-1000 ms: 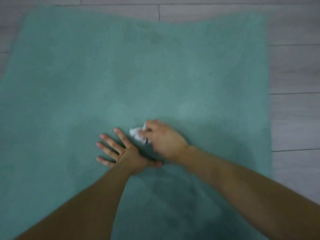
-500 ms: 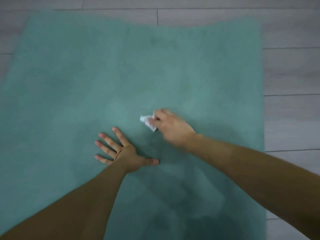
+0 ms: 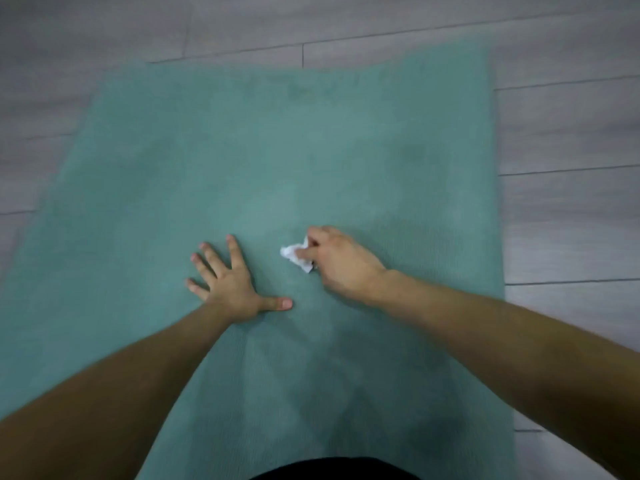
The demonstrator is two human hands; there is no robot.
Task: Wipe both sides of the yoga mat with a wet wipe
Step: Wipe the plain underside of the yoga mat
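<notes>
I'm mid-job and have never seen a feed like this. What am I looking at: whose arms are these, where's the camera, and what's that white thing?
There is no machine here: a person works with bare hands, and the single camera sits on their head, looking forward and down. The green sheet is a yoga mat spread on a grey plank floor. The left hand lies flat on the mat with fingers spread, seemingly steadying it. The right hand grips a crumpled white wet wipe against the mat. The dark shape at the bottom edge is probably the person's clothing.
</notes>
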